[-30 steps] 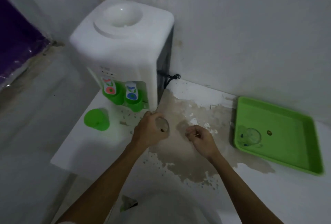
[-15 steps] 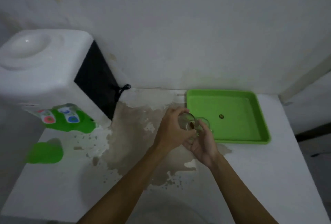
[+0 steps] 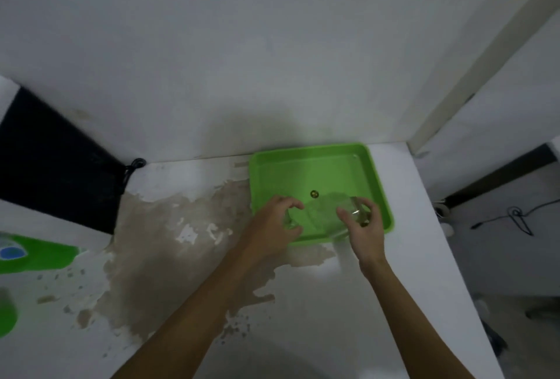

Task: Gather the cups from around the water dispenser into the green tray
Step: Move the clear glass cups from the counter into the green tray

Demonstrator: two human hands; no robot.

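Note:
The green tray (image 3: 375, 184) lies at the table's back right, against the wall. My right hand (image 3: 365, 227) holds a clear glass (image 3: 356, 210) low over the tray's front right part. A second clear glass (image 3: 289, 222) stands in the tray's front left corner. My left hand (image 3: 269, 224) curls around that glass with thumb and fingers apart, and I cannot tell whether it grips. A green cup (image 3: 6, 315) shows blurred at the far left edge, in front of the water dispenser (image 3: 54, 178).
A small round brown spot (image 3: 314, 194) marks the tray's middle. The dispenser's green tap panel (image 3: 39, 254) sticks out at the left, and its black cable (image 3: 133, 166) runs along the wall. The table top (image 3: 169, 257) has peeled brown patches. The table's right edge drops off just past the tray.
The glass has passed from my left hand to my right hand and moved right, over the tray. My left hand came to the glass standing in the tray. My view swung right.

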